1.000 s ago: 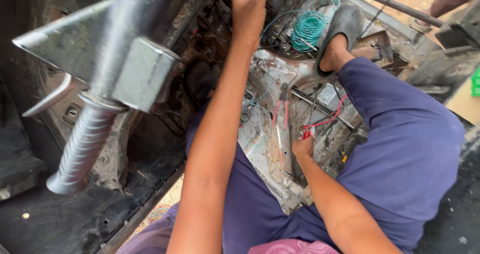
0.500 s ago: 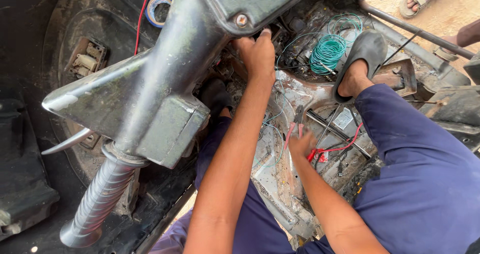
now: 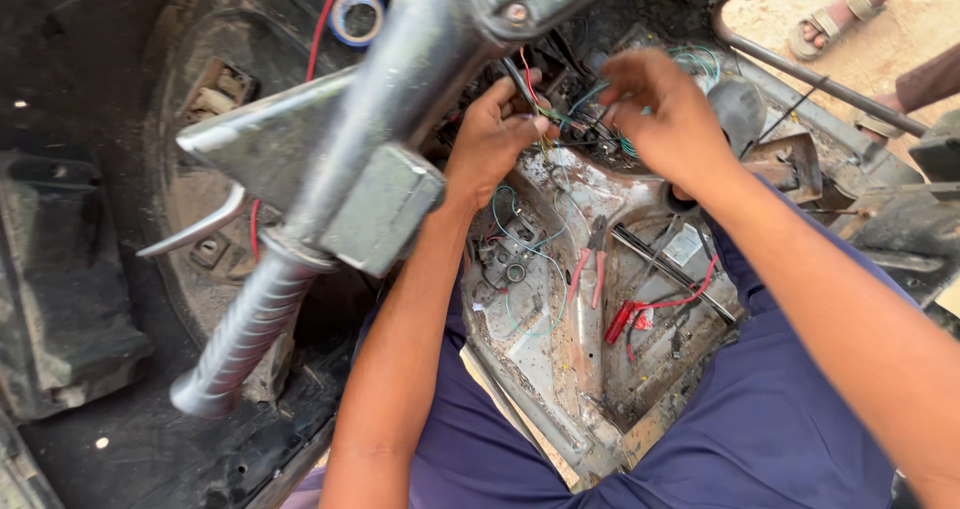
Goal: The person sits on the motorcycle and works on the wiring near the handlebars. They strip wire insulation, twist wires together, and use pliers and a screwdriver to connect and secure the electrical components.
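My left hand (image 3: 495,134) is pinched on a bundle of thin wires (image 3: 560,119), red, green and black, under the dark metal handlebar column (image 3: 400,79) of a stripped vehicle. My right hand (image 3: 665,119) reaches into the same tangle from the right, its fingers curled over the green and black wires. Both hands meet at the wire cluster above the bare, dusty metal floor panel (image 3: 560,369). What the right fingers grip is hidden by the back of the hand.
Red-handled pliers (image 3: 588,269) and a red-handled tool (image 3: 620,321) with a red wire lie on the floor panel. A ribbed grip (image 3: 240,334) and lever (image 3: 190,234) jut out at the left. A roll of blue tape (image 3: 357,14) sits far left. Another person's sandalled foot (image 3: 835,14) stands on sand.
My right hand rose from the floor panel by the red tool up to the wire tangle. My left hand came down to the same wires. The view shifted.
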